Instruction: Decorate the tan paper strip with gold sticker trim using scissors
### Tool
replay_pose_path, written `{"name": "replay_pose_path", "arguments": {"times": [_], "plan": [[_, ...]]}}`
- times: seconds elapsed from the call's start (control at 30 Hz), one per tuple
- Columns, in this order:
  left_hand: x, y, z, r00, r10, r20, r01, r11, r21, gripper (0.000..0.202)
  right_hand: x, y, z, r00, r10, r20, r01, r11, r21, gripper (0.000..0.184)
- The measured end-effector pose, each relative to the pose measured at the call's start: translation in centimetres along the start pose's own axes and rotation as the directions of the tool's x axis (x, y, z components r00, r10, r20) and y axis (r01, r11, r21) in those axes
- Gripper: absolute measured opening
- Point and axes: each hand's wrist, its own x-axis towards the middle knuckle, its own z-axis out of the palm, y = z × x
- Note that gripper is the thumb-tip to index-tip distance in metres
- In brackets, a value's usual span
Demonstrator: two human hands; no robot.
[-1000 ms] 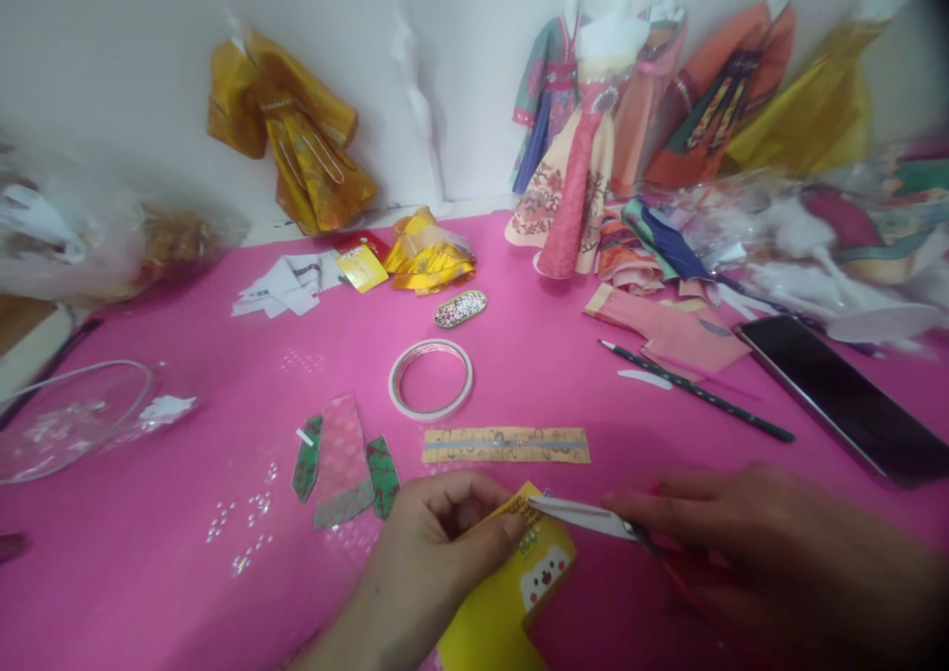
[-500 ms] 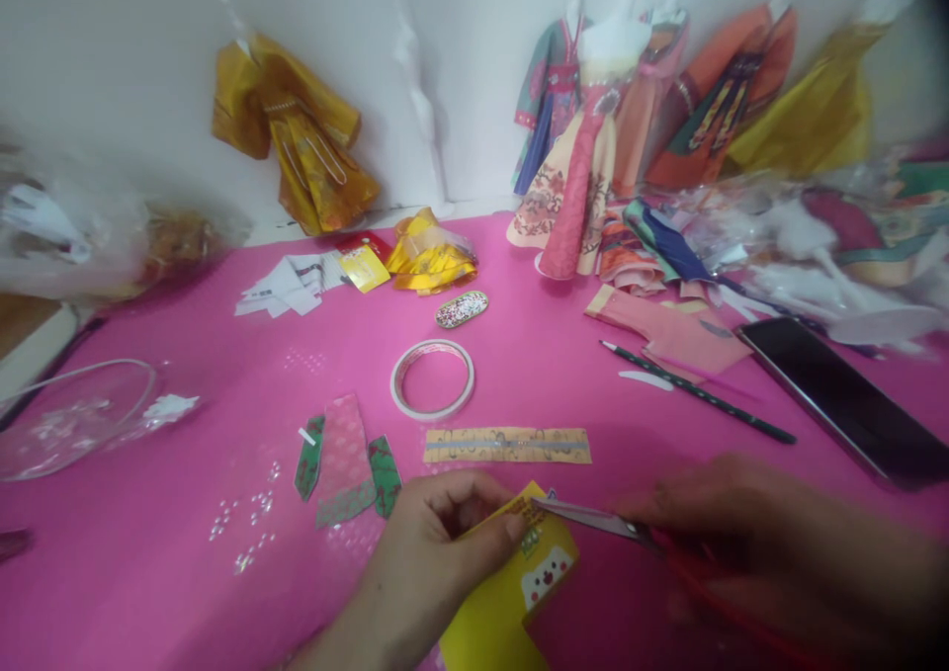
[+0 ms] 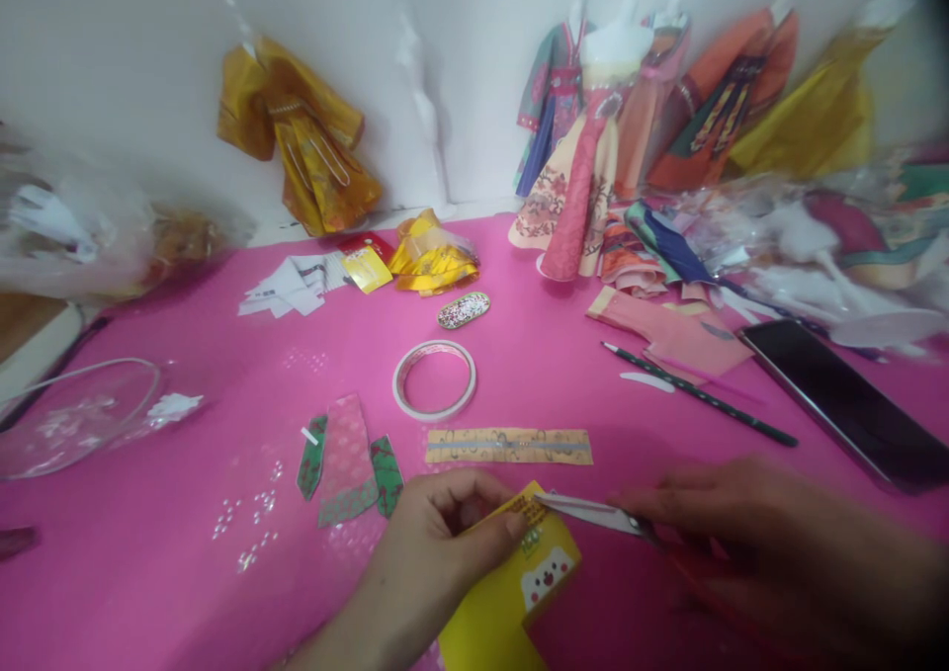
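Note:
My left hand pinches a yellow paper packet printed with a white cartoon animal face. In my right hand is a pair of scissors with red handles, partly hidden and blurred. The blade tips meet the packet's top corner, beside my left thumb. Just beyond lies a beige patterned strip with a grey-blue line along it. To the left are a pink-and-green fabric piece and two small green pieces, one at each side of it.
A roll of tape and a speckled oval case lie mid-table. On the right are a dark pencil, pink cut pieces and a phone. Doll dresses stand along the wall; plastic bags flank both sides.
The scissor blades look closer together at the packet's corner, and my right hand has shifted slightly. My left hand keeps its grip. The whole view has moved a touch.

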Motion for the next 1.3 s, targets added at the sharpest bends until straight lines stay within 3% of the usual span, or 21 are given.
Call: {"name": "replay_pose_path", "arguments": {"times": [0.13,0.3,0.4,0.57,1.03,1.3], "plan": [[0.1,0.1,-0.1,1.0,-0.012,0.003,0.012,1.0,-0.014,0.045,-0.1,-0.9,-0.7,0.997,-0.025,0.067,0.032,0.995,-0.099,0.034],[0.0,0.1,-0.3,1.0,-0.003,-0.015,0.004,0.999,0.051,0.046,-0.2,0.1,-0.6,0.98,-0.195,-0.033,0.18,0.949,-0.259,0.047],[-0.2,0.3,-0.2,1.0,-0.001,-0.008,0.001,0.998,0.057,0.048,-0.3,0.4,-0.5,0.96,-0.28,-0.027,0.259,0.915,-0.308,0.054],[-0.2,0.3,-0.1,1.0,0.02,-0.012,-0.019,0.998,0.056,0.048,-0.5,-0.3,-0.1,0.983,-0.182,-0.031,0.161,0.924,-0.346,0.045],[-0.1,0.1,-0.1,1.0,0.004,-0.001,-0.004,1.0,0.028,0.046,-0.5,-0.6,-0.1,0.98,-0.195,-0.024,0.174,0.916,-0.362,0.046],[-0.1,0.2,-0.1,1.0,-0.007,-0.002,0.007,1.0,0.016,0.047,-0.3,-0.2,0.4,0.953,-0.272,-0.134,0.206,0.905,-0.373,0.04]]}}
